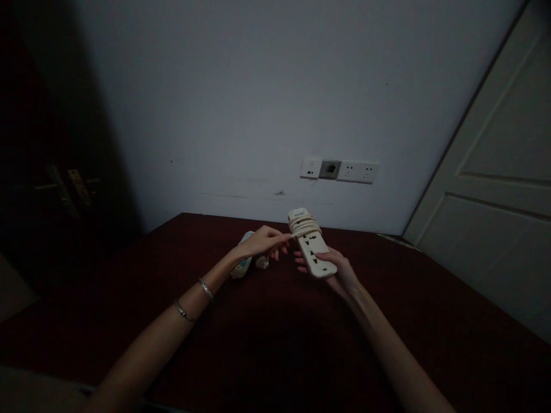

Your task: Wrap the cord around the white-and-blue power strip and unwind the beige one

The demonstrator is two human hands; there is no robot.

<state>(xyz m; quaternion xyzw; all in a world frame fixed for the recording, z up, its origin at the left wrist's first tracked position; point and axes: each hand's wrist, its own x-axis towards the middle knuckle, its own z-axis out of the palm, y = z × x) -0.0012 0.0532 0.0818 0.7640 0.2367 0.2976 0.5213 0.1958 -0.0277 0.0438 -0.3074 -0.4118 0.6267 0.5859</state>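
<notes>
A white power strip [317,257] is held tilted above the dark red table, its sockets facing me. My right hand [340,269] grips its lower end, thumb on the front and fingers behind. Several turns of its pale cord [305,225] are wrapped round the upper part. My left hand [269,241] pinches the cord at the left edge of these turns. Below that hand is a whitish plug [262,262], partly hidden by the fingers. A second white and blue object [241,268], perhaps another power strip, lies behind my left wrist, mostly covered.
The dark red table [275,332] reaches back to a pale wall. Wall sockets [358,171] and a grey outlet plate [330,169] sit low on that wall. A white panelled door [495,189] stands at right; a dark door with a handle [80,186] is at left.
</notes>
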